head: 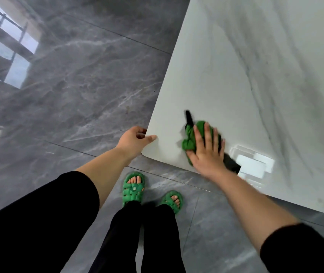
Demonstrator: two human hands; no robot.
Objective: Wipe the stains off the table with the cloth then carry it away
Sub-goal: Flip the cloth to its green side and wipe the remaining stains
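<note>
I am pressing my right hand [206, 152] flat on the green cloth [189, 142], fingers straight and spread, palm bearing down. The cloth is lying bunched on the white marbled table [236, 75], near its rounded near corner, partly hidden under my palm. A black mark [189, 117] is showing just beyond the cloth, touching its far edge; I cannot tell whether it is a stain or part of the cloth. My left hand [133, 141] is gripping the table's edge at that corner, thumb on top and fingers curled underneath. I am standing in green slippers [133, 189] on the grey floor [78, 85].
</note>
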